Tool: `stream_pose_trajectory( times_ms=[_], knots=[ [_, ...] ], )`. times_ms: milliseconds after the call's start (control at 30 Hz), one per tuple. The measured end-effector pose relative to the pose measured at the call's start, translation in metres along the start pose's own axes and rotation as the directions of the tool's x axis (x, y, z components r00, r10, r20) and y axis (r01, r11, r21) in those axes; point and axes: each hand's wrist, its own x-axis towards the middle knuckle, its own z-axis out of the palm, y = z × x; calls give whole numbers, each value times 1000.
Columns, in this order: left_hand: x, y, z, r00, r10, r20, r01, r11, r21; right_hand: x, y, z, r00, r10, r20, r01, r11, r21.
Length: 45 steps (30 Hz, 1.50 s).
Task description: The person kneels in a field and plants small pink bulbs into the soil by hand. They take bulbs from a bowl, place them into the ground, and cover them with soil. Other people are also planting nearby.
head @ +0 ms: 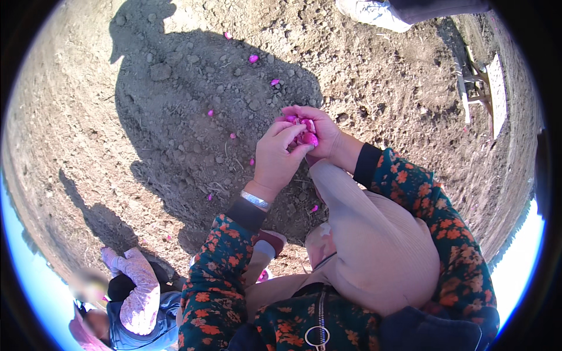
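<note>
My right hand (pixel 325 134) is cupped, palm up, around a small heap of bright pink, coated garlic cloves (pixel 310 139). Over that heap bends my left hand (pixel 277 151), its thumb and fingers pressed in among the cloves; the fingertips are partly hidden. On the soil before me lie several loose pink cloves, among them an upper clove (pixel 253 58), a middle clove (pixel 210 112) and a near clove (pixel 314 208) close to my knee. Both hands are above the ground, in front of my bent knee (pixel 342 188).
Dry, cloddy soil (pixel 184 101) spreads around me, partly under my shadow. A wooden frame (pixel 496 96) stands at the right. Another person's white shoe (pixel 377 15) is at the top; a second person (pixel 140 298) crouches at lower left. More pink cloves (pixel 263 275) show between my legs.
</note>
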Motion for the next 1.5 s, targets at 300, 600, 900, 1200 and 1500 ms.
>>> stream_pose_trajectory(
  times_ms=[300,600,900,1200,1500],
  knots=[
    [0,-11,5,994,89,64,-96,988,120,4,7,1,989,-33,-144,29,999,-29],
    [5,-20,-23,968,111,226,-127,990,59,3,11,13,981,25,-194,-40,996,-77],
    [29,-91,-90,955,-257,-148,169,883,-438,-8,-3,13,976,139,-166,-144,990,-15],
    [95,-207,-161,853,-97,-513,390,772,503,-28,-18,-2,971,75,-227,-77,997,1],
    [102,-193,-162,920,-166,-356,379,616,691,-18,-23,14,990,32,-134,-35,999,-18]
  ],
)
